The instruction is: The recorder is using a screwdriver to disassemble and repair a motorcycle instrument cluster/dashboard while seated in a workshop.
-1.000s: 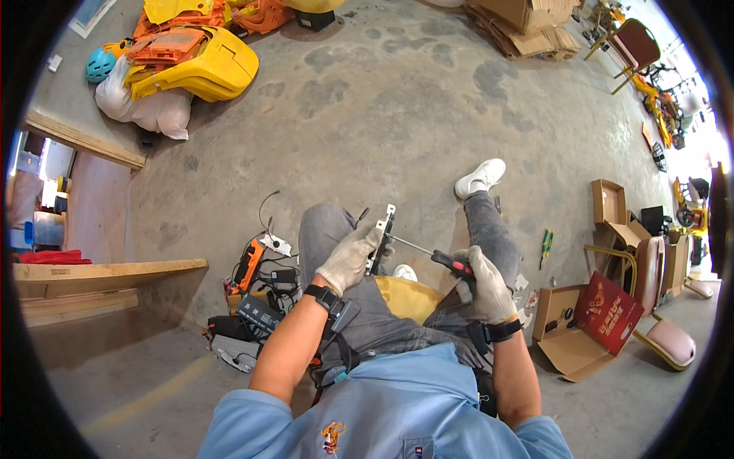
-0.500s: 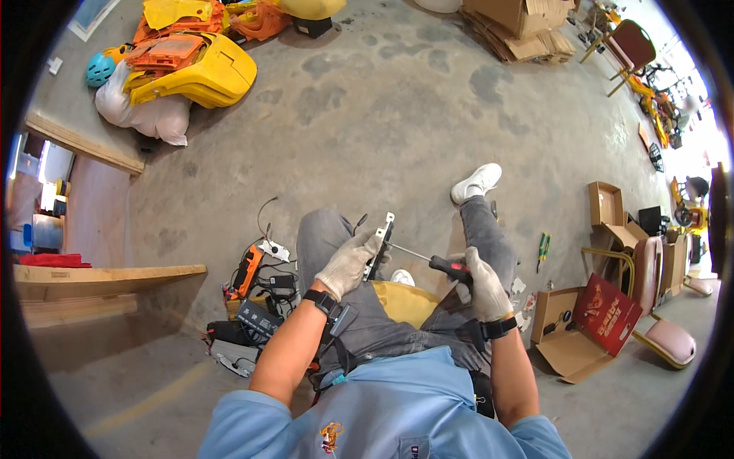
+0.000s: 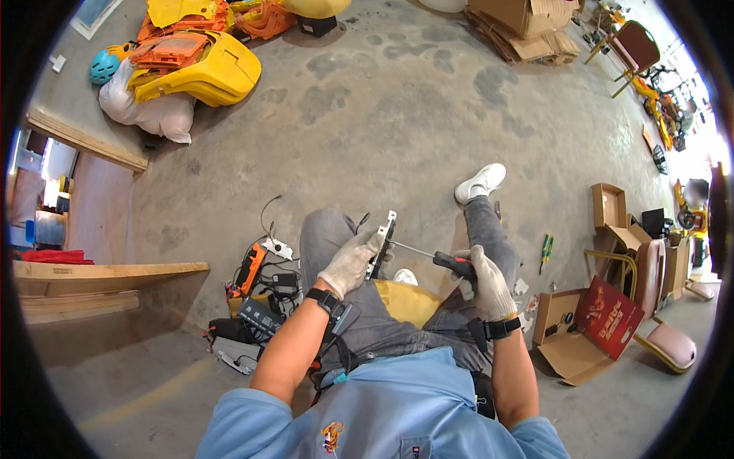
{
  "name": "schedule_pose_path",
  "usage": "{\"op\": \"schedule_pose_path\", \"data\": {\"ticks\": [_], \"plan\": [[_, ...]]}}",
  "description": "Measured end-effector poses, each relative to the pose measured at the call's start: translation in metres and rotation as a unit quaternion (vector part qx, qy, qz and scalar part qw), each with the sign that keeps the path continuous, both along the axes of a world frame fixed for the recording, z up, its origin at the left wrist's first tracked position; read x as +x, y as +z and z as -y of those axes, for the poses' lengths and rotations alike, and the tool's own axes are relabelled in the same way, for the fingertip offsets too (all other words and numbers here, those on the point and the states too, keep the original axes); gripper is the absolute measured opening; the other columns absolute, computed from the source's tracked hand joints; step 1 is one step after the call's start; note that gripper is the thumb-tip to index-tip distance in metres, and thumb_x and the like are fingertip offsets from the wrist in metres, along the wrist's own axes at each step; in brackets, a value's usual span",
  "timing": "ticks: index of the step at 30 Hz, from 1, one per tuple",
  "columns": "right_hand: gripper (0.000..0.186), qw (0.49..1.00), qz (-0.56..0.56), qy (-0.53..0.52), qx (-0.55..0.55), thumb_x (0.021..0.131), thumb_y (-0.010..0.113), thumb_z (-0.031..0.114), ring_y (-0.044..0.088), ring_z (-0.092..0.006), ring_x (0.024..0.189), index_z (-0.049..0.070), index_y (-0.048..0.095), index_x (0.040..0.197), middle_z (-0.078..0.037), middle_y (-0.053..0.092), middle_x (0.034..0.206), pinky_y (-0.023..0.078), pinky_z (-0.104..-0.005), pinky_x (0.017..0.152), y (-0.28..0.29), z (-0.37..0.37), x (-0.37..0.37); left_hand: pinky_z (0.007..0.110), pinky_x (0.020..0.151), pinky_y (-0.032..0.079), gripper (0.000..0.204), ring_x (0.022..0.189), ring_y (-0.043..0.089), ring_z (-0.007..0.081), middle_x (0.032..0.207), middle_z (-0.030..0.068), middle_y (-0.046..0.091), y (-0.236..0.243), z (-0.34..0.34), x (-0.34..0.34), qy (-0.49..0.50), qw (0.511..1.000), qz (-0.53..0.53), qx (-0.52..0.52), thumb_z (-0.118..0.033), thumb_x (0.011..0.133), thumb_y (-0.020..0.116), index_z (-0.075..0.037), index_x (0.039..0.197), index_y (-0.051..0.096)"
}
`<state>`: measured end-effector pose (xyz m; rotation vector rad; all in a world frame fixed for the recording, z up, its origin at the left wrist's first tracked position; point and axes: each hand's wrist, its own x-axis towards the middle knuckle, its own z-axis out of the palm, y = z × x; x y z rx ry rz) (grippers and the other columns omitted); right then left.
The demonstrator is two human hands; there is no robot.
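Dark stains (image 3: 493,86) mottle a grey concrete floor (image 3: 344,164) as bright light (image 3: 712,141) glares at right, near a dark red chair (image 3: 638,44) on gold-coloured legs; a pink-padded chair (image 3: 675,343) sits closer in, and a pale wooden ledge (image 3: 115,278) juts in from the left.

A light-blue short-sleeved shirt (image 3: 382,398) bore an orange emblem (image 3: 332,437); grey jeans (image 3: 367,325), white sneakers (image 3: 482,184), cream knit gloves (image 3: 349,265) and black wrist straps (image 3: 501,329) were worn too.

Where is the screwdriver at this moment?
In the head view, just right of centre, the screwdriver is in the right hand, pointing left toward the black-and-white part held in the left hand.
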<state>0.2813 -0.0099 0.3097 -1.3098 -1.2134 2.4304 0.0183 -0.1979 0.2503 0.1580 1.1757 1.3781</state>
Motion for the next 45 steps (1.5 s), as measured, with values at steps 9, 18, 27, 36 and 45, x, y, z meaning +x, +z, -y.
{"op": "schedule_pose_path", "data": {"ticks": [9, 18, 27, 36, 45], "plan": [[0.038, 0.992, -0.027, -0.112, 0.058, 0.110, 0.058, 0.037, 0.058, -0.0107, 0.076, 0.003, 0.065, 0.125, -0.007, 0.066, 0.093, 0.049, -0.0262, 0.066, -0.013, 0.023, -0.014, 0.030, 0.074, 0.060, 0.039, 0.087, 0.072, 0.0144, 0.100, 0.0055, 0.072, 0.000, 0.000, -0.001, 0.002, 1.000, -0.008, 0.003, -0.041, 0.109, 0.061, -0.009, 0.129, 0.061], [0.035, 0.999, 0.008, -0.005, 0.037, 0.106, 0.062, 0.028, 0.060, -0.0127, 0.085, 0.000, 0.063, 0.126, -0.007, 0.064, 0.102, 0.053, -0.0266, 0.071, -0.013, 0.007, 0.002, 0.029, 0.073, 0.060, 0.042, 0.089, 0.072, 0.0139, 0.100, 0.0052, 0.072, -0.002, -0.003, 0.004, 0.008, 1.000, -0.003, 0.019, -0.043, 0.107, 0.063, -0.009, 0.133, 0.060], [0.039, 1.000, 0.000, 0.012, 0.007, 0.106, 0.063, 0.026, 0.062, -0.0149, 0.090, 0.000, 0.056, 0.135, -0.005, 0.062, 0.108, 0.055, -0.0315, 0.080, 0.010, 0.001, -0.002, 0.029, 0.076, 0.060, 0.044, 0.089, 0.071, 0.0133, 0.100, 0.0054, 0.072, 0.002, 0.001, -0.001, -0.006, 1.000, -0.016, 0.006, -0.044, 0.107, 0.062, -0.007, 0.132, 0.059], [0.035, 0.993, -0.065, -0.075, 0.065, 0.106, 0.062, 0.024, 0.059, -0.0120, 0.084, -0.001, 0.057, 0.129, -0.003, 0.061, 0.100, 0.052, -0.0286, 0.076, -0.007, 0.018, 0.000, 0.030, 0.075, 0.061, 0.042, 0.088, 0.072, 0.0143, 0.100, 0.0054, 0.072, 0.000, 0.000, -0.001, -0.023, 0.999, -0.034, -0.004, -0.044, 0.107, 0.063, -0.009, 0.130, 0.060], [0.039, 0.997, -0.047, -0.034, 0.044, 0.104, 0.065, 0.021, 0.060, -0.0126, 0.090, 0.001, 0.057, 0.136, -0.007, 0.061, 0.112, 0.054, -0.0274, 0.079, -0.011, 0.007, 0.005, 0.030, 0.075, 0.061, 0.042, 0.087, 0.072, 0.0146, 0.099, 0.0060, 0.073, 0.000, -0.002, 0.000, 0.007, 1.000, 0.016, 0.015, -0.042, 0.106, 0.064, -0.009, 0.132, 0.059]]}}
